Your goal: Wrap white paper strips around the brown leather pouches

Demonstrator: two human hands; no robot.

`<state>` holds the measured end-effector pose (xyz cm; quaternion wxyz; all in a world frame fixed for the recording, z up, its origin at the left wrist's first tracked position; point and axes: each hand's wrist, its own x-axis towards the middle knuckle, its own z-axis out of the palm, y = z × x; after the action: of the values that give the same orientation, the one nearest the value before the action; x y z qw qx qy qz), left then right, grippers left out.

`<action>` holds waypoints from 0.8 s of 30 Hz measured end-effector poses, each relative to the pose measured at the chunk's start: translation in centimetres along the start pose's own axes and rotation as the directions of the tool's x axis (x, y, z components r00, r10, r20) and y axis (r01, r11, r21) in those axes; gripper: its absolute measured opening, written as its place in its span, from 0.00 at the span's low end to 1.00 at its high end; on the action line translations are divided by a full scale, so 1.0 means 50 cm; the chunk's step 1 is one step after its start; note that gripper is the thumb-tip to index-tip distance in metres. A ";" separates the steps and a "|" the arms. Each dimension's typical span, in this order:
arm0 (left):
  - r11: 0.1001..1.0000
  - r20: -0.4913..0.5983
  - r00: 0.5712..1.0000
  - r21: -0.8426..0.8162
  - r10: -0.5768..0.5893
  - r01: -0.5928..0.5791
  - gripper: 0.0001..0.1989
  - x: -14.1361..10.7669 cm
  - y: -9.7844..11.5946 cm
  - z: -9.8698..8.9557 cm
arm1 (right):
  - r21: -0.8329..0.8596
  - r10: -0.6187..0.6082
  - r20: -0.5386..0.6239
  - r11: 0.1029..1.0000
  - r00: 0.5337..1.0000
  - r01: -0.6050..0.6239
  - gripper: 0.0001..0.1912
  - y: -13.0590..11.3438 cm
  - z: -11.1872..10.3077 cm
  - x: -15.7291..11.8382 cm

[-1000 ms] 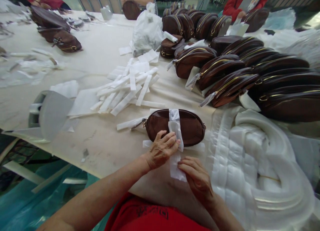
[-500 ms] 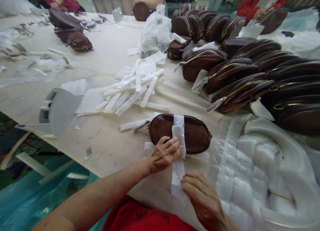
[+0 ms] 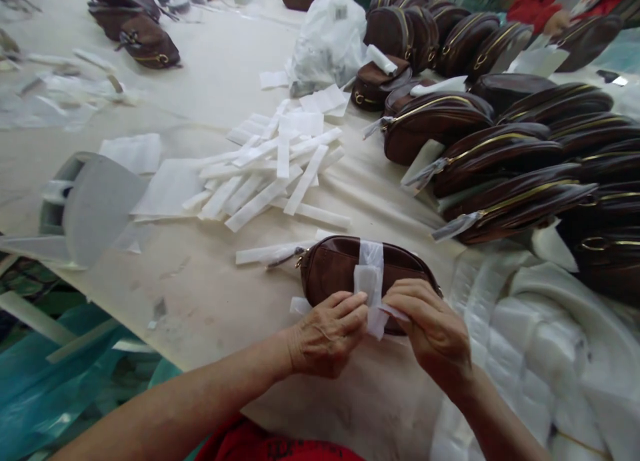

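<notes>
A dark brown oval bag (image 3: 330, 271) lies on the table, its zip pull and gold ring at the left end. A white translucent strip (image 3: 371, 254) runs across its middle, with a folded white piece on top. My left hand (image 3: 333, 331) presses its closed fingertips on the lower part of the strip at the bag's front edge. My right hand (image 3: 430, 331) pinches the lower end of the strip, folded up against the bag's front. The fingers of my right hand cover the bag's lower right part.
White strips (image 3: 265, 174) lie heaped behind the bag. A tape dispenser (image 3: 95, 204) stands at the left table edge. Brown bags (image 3: 510, 174) are stacked at the right, above a padded white roll (image 3: 540, 328). A co-worker's hand (image 3: 557, 22) is at the back right.
My right hand has moved up from below the bag to its front, bringing the strip's lower end up. The view has shifted slightly, and my left hand remains at the strip.
</notes>
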<state>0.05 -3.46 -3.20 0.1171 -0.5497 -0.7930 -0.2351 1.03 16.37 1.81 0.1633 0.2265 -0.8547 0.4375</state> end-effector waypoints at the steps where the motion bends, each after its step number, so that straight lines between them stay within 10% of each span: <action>1: 1.000 0.006 1.000 -0.028 -0.002 0.002 0.16 -0.001 -0.001 0.000 | -0.020 0.058 -0.006 0.998 0.998 -0.058 0.08 0.012 0.007 0.005; 14: 0.986 -0.209 0.971 -0.145 -0.117 0.087 0.07 0.027 0.008 -0.010 | -0.207 0.310 -0.209 0.913 0.928 -0.351 0.10 0.060 0.086 -0.011; 24: 0.952 -0.126 0.976 0.227 -0.180 0.205 0.16 0.067 0.006 0.017 | -0.223 0.324 -0.241 0.899 0.915 -0.377 0.10 0.063 0.089 -0.010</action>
<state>-0.84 -0.20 -2.39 0.1997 -0.4388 -0.8582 -0.1763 -0.58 14.47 -3.08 0.1946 -0.0002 -0.9117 0.3618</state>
